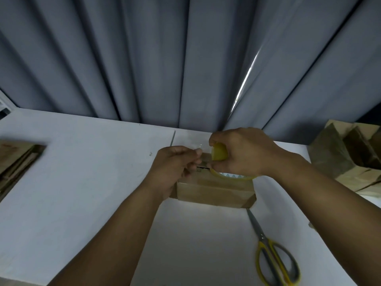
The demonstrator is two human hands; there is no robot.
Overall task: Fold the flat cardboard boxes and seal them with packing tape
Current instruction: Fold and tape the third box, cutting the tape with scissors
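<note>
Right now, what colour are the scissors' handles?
The scissors have yellow handles with grey inner lining, seen in the head view.

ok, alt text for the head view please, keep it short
Over a small cardboard box on a white table, the right hand grips a yellow tape roll while the left hand pinches the tape end pulled from it. Yellow-handled scissors lie at near right, flat cardboard at far left, and a grey curtain hangs behind.
</note>
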